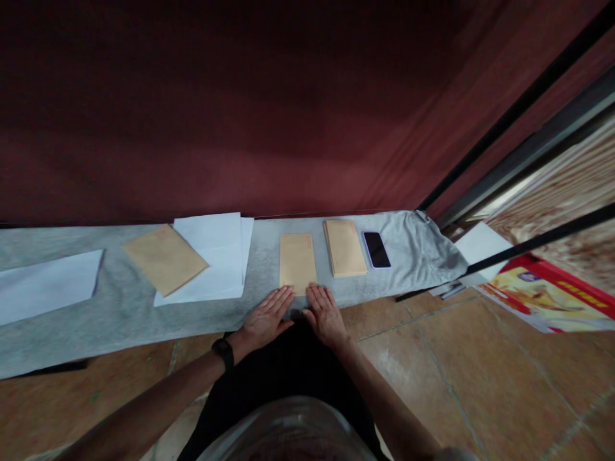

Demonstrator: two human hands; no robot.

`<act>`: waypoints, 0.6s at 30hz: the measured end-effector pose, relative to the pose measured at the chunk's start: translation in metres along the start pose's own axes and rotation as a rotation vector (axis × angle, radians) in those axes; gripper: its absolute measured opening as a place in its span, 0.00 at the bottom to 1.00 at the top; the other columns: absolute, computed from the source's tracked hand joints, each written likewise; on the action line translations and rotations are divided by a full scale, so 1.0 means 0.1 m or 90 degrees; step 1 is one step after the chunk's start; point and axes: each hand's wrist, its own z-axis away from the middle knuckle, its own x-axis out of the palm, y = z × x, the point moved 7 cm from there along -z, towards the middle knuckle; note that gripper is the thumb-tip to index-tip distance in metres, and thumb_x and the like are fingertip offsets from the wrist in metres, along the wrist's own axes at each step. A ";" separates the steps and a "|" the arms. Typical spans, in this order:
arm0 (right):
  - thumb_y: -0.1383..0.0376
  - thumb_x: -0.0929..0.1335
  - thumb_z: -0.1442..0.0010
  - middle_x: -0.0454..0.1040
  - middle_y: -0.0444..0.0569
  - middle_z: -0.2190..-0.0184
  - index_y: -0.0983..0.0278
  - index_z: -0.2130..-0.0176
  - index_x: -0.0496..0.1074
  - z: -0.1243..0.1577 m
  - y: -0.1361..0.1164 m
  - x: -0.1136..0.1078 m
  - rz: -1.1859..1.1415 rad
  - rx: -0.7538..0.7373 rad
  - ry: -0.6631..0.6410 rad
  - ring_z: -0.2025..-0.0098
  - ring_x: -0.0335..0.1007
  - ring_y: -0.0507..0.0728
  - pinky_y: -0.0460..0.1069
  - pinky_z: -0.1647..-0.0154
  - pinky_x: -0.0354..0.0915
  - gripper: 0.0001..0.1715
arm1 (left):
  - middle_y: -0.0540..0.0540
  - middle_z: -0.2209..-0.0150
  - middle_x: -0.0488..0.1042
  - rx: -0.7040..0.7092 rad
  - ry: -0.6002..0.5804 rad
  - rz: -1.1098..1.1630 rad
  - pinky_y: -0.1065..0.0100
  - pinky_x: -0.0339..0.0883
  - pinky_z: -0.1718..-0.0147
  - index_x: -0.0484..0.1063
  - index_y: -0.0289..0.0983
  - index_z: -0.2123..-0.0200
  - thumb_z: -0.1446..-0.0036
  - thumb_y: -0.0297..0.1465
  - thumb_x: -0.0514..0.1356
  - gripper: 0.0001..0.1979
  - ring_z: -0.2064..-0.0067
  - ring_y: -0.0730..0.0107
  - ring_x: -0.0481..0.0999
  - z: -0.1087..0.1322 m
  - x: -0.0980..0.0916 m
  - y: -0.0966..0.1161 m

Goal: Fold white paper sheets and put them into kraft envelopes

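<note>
A tan envelope [296,259] lies flat and upright on the grey cloth, directly in front of me. My left hand [270,315] rests at its lower left corner, fingers stretched out, with a dark band on the wrist. At the lower right corner lies my right hand [325,314], its fingers spread flat and the fingertips on the envelope's edge. Neither hand grips anything. Just right of the envelope is a stack of tan envelopes [346,248]. Farther left, another tan envelope [166,259] overlaps white sheets [218,256].
A dark phone [377,250] lies right of the stack. More white paper [48,285] is at the far left of the cloth-covered surface [259,256]. A dark red wall rises behind. Black bars and a red and yellow box [552,291] are at the right.
</note>
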 end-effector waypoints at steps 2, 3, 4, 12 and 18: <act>0.57 0.61 0.27 0.58 0.58 0.30 0.67 0.28 0.50 -0.02 -0.17 0.07 -0.015 -0.023 -0.006 0.27 0.50 0.61 0.63 0.27 0.52 0.36 | 0.34 0.28 0.53 -0.013 0.001 -0.003 0.53 0.50 0.30 0.47 0.31 0.28 0.33 0.43 0.52 0.37 0.28 0.55 0.53 -0.01 0.03 0.02; 0.56 0.61 0.27 0.58 0.58 0.30 0.68 0.28 0.51 -0.04 -0.24 0.09 -0.020 -0.025 -0.005 0.27 0.50 0.61 0.62 0.27 0.52 0.36 | 0.34 0.28 0.53 -0.016 0.001 -0.005 0.53 0.50 0.30 0.45 0.31 0.27 0.33 0.42 0.52 0.37 0.28 0.54 0.53 -0.01 0.04 0.02; 0.56 0.61 0.28 0.59 0.58 0.31 0.68 0.28 0.51 -0.05 -0.28 0.11 -0.023 -0.019 -0.002 0.28 0.51 0.61 0.62 0.27 0.52 0.36 | 0.34 0.28 0.53 -0.018 -0.001 -0.006 0.53 0.50 0.30 0.44 0.31 0.27 0.33 0.41 0.52 0.38 0.28 0.54 0.53 -0.01 0.05 0.03; 0.59 0.58 0.26 0.63 0.56 0.32 0.66 0.30 0.56 0.02 -0.08 0.06 -0.008 0.027 0.012 0.29 0.54 0.60 0.62 0.29 0.54 0.30 | 0.31 0.29 0.54 -0.046 -0.004 -0.018 0.51 0.50 0.30 0.47 0.29 0.28 0.34 0.44 0.54 0.39 0.28 0.49 0.52 0.07 0.01 0.03; 0.62 0.55 0.25 0.64 0.57 0.33 0.67 0.31 0.58 0.06 -0.01 0.08 -0.009 0.034 0.018 0.29 0.55 0.60 0.63 0.28 0.52 0.28 | 0.29 0.29 0.53 -0.101 -0.004 -0.022 0.48 0.49 0.30 0.48 0.27 0.29 0.34 0.44 0.54 0.39 0.27 0.48 0.50 -0.09 0.05 0.21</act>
